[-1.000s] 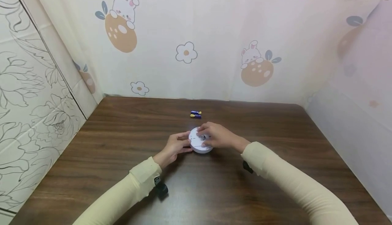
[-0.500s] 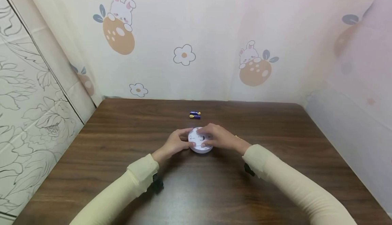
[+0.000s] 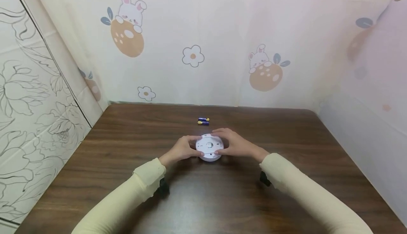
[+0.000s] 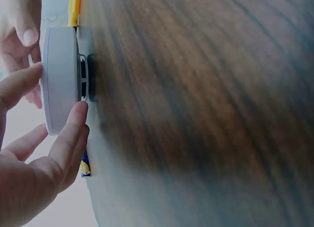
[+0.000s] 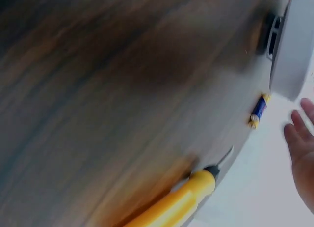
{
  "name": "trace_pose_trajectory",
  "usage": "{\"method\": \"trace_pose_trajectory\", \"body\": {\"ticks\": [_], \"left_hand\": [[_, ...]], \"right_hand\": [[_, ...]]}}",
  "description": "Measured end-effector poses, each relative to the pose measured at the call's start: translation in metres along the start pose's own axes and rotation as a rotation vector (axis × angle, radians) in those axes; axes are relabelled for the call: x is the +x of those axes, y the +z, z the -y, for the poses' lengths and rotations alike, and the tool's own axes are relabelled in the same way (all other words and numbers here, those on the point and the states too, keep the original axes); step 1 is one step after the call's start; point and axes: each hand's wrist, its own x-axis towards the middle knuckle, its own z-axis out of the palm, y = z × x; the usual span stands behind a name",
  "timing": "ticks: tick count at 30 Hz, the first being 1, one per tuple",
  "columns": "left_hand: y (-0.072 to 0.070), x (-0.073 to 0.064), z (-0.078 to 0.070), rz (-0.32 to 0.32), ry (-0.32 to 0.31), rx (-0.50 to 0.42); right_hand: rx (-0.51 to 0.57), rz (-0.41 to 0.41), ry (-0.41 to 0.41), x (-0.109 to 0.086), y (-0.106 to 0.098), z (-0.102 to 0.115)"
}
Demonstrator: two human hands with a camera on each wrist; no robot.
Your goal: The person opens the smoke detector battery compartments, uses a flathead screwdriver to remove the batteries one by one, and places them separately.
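Note:
A white round smoke detector (image 3: 208, 146) lies with its flat back up and its slotted side (image 4: 84, 78) toward the table. Whether it touches the tabletop, I cannot tell. My left hand (image 3: 182, 149) grips its left rim, thumb on the near edge and fingers on the far side and below. Around the right rim my right hand (image 3: 234, 143) stands with thumb and fingers spread, thumb tip over the face. In the right wrist view, the right hand's fingers (image 5: 300, 126) are straight and a little apart from the detector.
Two blue-and-yellow batteries (image 3: 203, 121) lie side by side beyond the detector on the dark wooden table (image 3: 210, 198). A yellow-handled screwdriver (image 5: 181, 202) lies on the right, hidden behind the right hand in the head view. A patterned cloth (image 3: 219, 22) hangs behind the table.
The right hand has slid from the detector's face outward to its right rim, baring the middle. The left hand's thumb has come up onto the near edge.

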Motion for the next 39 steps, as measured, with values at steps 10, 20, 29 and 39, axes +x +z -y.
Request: {"method": "trace_pose_trajectory", "body": {"ticks": [10,20,29,39], "left_hand": [[0.001,0.003,-0.001,-0.010,-0.018,0.018],[-0.003,0.008,0.001,-0.014,0.035,0.087],[-0.009,0.014,0.006,0.008,0.068,0.157],[-0.012,0.014,0.005,0.023,0.051,0.135]], "right_hand": [[0.073,0.047,0.044,-0.008,-0.004,-0.009],[0.096,0.038,0.070,-0.007,-0.002,-0.012],[0.094,0.032,0.064,-0.003,-0.001,-0.012],[0.108,-0.006,0.054,-0.003,0.002,-0.013]]}}
